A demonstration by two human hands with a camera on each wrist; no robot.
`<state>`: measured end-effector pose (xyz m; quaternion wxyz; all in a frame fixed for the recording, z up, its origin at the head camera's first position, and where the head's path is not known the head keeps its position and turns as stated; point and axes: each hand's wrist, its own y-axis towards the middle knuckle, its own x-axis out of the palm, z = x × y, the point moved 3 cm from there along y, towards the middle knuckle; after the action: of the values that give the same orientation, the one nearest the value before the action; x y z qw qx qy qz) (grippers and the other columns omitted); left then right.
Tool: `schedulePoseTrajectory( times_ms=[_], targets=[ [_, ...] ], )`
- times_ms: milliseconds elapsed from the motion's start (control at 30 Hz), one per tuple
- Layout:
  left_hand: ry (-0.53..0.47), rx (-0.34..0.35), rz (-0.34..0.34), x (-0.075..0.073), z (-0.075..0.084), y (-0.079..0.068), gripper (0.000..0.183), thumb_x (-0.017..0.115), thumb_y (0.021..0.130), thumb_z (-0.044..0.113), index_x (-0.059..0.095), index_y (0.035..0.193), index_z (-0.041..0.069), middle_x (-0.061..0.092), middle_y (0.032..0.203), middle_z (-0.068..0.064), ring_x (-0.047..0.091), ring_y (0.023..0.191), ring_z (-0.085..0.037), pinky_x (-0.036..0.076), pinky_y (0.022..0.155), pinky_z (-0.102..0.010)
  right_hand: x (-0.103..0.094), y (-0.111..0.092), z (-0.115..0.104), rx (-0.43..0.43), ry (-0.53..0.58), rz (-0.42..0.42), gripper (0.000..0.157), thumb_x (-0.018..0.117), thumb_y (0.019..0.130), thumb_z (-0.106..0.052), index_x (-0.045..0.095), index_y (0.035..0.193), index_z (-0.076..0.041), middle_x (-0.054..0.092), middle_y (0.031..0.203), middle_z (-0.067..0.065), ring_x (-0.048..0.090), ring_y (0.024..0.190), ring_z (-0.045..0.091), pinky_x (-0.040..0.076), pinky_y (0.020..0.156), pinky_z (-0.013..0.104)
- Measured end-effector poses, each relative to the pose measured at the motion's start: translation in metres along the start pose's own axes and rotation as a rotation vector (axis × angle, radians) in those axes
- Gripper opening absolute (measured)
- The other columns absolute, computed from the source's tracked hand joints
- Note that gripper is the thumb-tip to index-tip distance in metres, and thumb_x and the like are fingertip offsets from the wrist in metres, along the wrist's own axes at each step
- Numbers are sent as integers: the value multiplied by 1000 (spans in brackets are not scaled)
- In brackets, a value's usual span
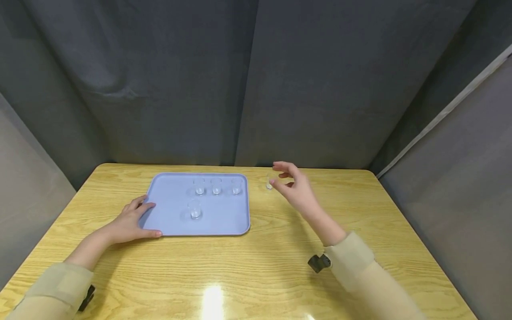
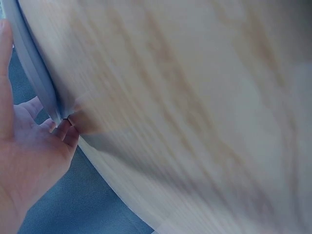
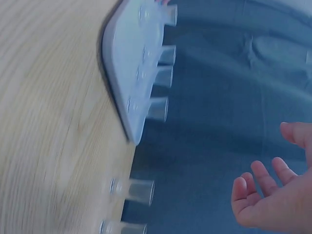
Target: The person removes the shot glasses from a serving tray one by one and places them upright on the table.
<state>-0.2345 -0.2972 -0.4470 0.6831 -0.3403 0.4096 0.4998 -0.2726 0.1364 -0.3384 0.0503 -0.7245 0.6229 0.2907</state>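
Note:
A pale blue tray [image 1: 224, 222] lies on the table, with several small clear glasses [image 1: 216, 186] standing upright on it. My left hand [image 1: 127, 223] holds the tray's near left corner, thumb at the front edge. In the left wrist view its fingertips [image 2: 62, 129] curl at the rim. To the right of the tray, a clear glass [image 1: 269, 181] stands on the wood beside my right hand [image 1: 298, 193]. That hand is raised, thumb and fingers apart, holding nothing. The right wrist view shows two glasses off the tray, one glass [image 3: 140, 191] nearer the tray than the other [image 3: 130, 228].
The wooden table [image 1: 256, 266] extends in front of the tray and to its right. Dark grey curtains [image 1: 180, 89] hang right behind the far table edge, and lighter panels stand on both sides.

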Motion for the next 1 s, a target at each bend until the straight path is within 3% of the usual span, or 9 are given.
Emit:
schedulePoseTrajectory(
  times_ms=[367, 800, 1000],
  targets=[
    [-2, 1, 2, 0, -1, 0, 103, 73, 69, 61, 37, 140, -3, 11, 151, -28, 16, 132, -52, 27, 97, -69, 37, -14, -22, -65, 55, -44, 43, 70, 85, -13, 57, 126, -8, 62, 121, 9, 55, 103, 22, 48, 79, 38],
    [-1, 0, 3, 0, -3, 0, 103, 73, 69, 62, 37, 140, -3, 11, 150, -28, 16, 132, -53, 27, 97, -69, 90, -29, -30, -44, 97, -171, 50, 76, 81, -20, 57, 126, -18, 59, 123, -2, 53, 103, 15, 49, 79, 35],
    [2, 0, 2, 0, -4, -1, 103, 73, 69, 62, 37, 140, -3, 11, 150, -29, 16, 132, -53, 27, 97, -69, 113, -31, -32, -33, 104, -211, 53, 75, 82, -25, 54, 130, -19, 56, 127, -1, 52, 102, 14, 47, 78, 31]
  ],
)
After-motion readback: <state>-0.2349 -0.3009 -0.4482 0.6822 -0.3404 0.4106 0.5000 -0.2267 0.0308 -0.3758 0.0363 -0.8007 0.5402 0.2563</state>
